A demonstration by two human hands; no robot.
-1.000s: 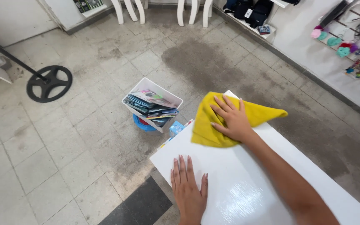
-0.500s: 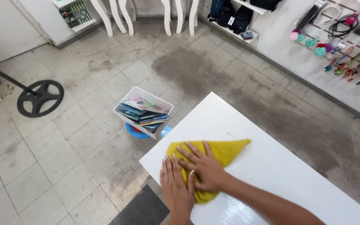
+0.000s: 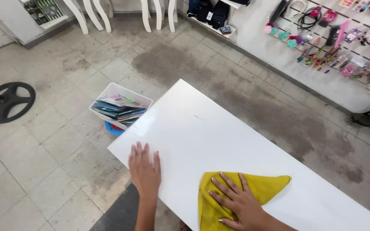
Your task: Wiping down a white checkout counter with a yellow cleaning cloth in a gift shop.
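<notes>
Your right hand (image 3: 236, 203) flat, fingers spread, pressing yellow cloth (image 3: 253, 192) on desk (image 3: 202, 124); left hand (image 3: 144, 169) flat, empty, beside it. Desk beyond hands looks glossy, possibly wiped; near strip under cloth left.

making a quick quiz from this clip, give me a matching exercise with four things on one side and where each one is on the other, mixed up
Things:
1. yellow cloth
2. left hand
3. white bin of packets
4. black round stand base

Places:
A. on the floor, against the far corner of the white table
B. flat on the near edge of the table, bare
C. on the floor at the far left
D. on the table under the right hand

Pairs: 1-D, 2-B, 3-A, 4-C
</notes>
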